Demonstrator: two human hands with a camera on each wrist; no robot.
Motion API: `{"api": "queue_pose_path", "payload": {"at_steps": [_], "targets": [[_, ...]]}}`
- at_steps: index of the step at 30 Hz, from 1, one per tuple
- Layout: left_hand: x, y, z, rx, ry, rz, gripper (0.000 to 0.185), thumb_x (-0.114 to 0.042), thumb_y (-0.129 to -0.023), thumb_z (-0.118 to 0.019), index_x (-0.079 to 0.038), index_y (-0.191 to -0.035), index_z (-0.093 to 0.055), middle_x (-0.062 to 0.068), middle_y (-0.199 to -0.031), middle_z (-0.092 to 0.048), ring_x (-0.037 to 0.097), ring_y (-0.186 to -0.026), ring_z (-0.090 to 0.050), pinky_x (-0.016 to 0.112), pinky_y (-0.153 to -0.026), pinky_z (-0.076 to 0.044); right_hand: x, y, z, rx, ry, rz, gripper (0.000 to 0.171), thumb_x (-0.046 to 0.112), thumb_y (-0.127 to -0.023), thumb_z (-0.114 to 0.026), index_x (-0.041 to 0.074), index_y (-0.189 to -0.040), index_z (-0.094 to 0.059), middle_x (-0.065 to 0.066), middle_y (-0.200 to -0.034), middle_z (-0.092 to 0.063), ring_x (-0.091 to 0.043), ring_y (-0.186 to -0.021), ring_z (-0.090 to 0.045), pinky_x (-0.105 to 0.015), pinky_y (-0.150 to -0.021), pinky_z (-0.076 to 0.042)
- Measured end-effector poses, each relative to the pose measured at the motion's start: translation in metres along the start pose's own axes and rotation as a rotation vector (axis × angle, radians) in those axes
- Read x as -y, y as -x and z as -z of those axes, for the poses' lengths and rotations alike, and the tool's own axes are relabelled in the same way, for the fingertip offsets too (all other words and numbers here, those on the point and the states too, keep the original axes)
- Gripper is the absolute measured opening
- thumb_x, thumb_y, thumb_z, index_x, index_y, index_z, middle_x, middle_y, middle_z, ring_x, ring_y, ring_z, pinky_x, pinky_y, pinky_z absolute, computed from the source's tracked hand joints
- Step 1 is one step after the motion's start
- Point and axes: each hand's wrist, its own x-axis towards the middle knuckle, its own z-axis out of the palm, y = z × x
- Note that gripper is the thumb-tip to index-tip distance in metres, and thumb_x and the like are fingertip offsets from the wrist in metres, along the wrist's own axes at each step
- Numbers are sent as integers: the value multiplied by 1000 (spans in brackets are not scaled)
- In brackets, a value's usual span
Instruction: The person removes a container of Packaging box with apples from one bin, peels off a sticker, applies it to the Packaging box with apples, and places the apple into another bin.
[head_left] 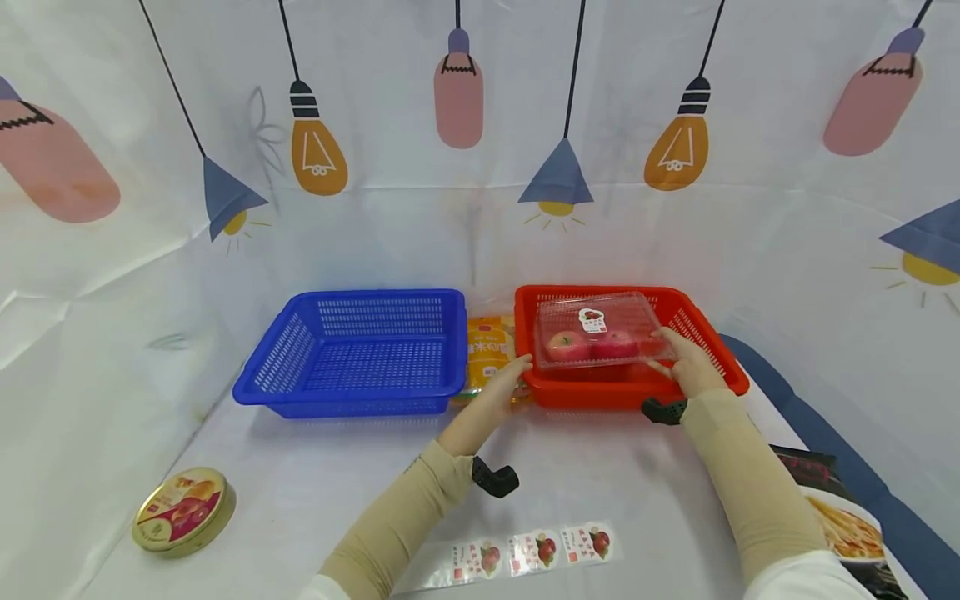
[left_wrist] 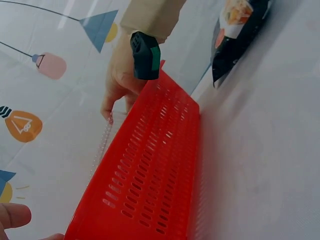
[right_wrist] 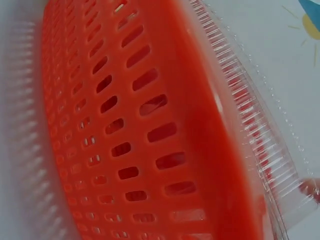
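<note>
A clear plastic fruit box [head_left: 558, 315] holding red apples [head_left: 567, 346] sits tilted in the red basket [head_left: 622, 396], a small apple sticker on its lid. My right hand [head_left: 692, 364] grips the box at its right end, thumb and fingers spread along its edge. In the left wrist view, that right hand [left_wrist: 122, 82] shows behind the basket wall, fingertips at the clear edge. My left hand [head_left: 502, 387] is at the basket's left rim, its fingers fairly straight and fingertips right at the rim and the box's near corner.
Left of the red basket stands a blue basket [head_left: 375, 408]. Between them lies a yellow food packet [head_left: 489, 346]. A round tin [head_left: 184, 512] is at the front left, a sticker strip [head_left: 534, 552] at the front, and a dark snack bag [head_left: 843, 521] at the right edge.
</note>
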Motion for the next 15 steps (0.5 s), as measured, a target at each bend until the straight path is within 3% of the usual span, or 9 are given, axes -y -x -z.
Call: {"api": "queue_pose_path", "payload": {"at_steps": [1,2,6,7,9,12,15], "targets": [[0,0,0,2,-1,-2,48,-24,-97,-42,-13,-144,-33,14,-142,-33,35,-117,-42,49,-104,-31,0,0,0,-8,23,-6,55,9,-96,-46,25,-146,-29,3,-150,-11,-11,-128,-21,-26,-101,-35],[0,1,-1,3,2,-4,48,-23,-97,-42,-13,-143,-33,14,-142,-34,35,-116,-42,49,-104,-31,1,0,-1,-43,259,24,58,11,-98,-43,22,-148,-18,-1,-150,-6,-15,-127,-22,-28,-98,-37],[-1,3,-1,-5,-4,-12,48,-23,-97,-42,-13,-143,-34,14,-140,-33,34,-115,-42,49,-104,-32,1,1,-2,0,451,95,59,-5,-95,-35,11,-148,-15,0,-132,-36,-10,-109,-42,-26,-91,-46],[-2,3,-1,-7,-8,-12,48,-23,-97,-42,-13,-143,-34,14,-140,-34,34,-115,-42,49,-104,-32,1,2,-2,6,447,106,58,-6,-94,-35,9,-147,-16,2,-123,-46,-9,-102,-49,-25,-86,-49],[-3,4,-2,-12,-14,-6,47,-24,-97,-42,-14,-143,-35,14,-140,-34,35,-116,-42,49,-103,-31,2,4,-5,-23,282,62,50,4,-98,-39,12,-145,-26,11,-102,-55,-3,-83,-57,-22,-77,-52],[-4,4,-2,-18,-30,-5,47,-25,-97,-43,-15,-142,-36,14,-140,-35,35,-116,-41,50,-102,-32,6,7,-12,-96,23,-33,33,16,-96,-49,15,-129,-48,10,-85,-63,-8,-71,-64,-26,-68,-55],[-4,4,-3,-17,-37,-10,46,-24,-97,-43,-15,-142,-37,13,-140,-36,35,-116,-42,50,-102,-31,11,6,-17,-184,-130,-121,17,20,-92,-56,14,-106,-50,4,-75,-63,-13,-64,-63,-29,-61,-55]]}}
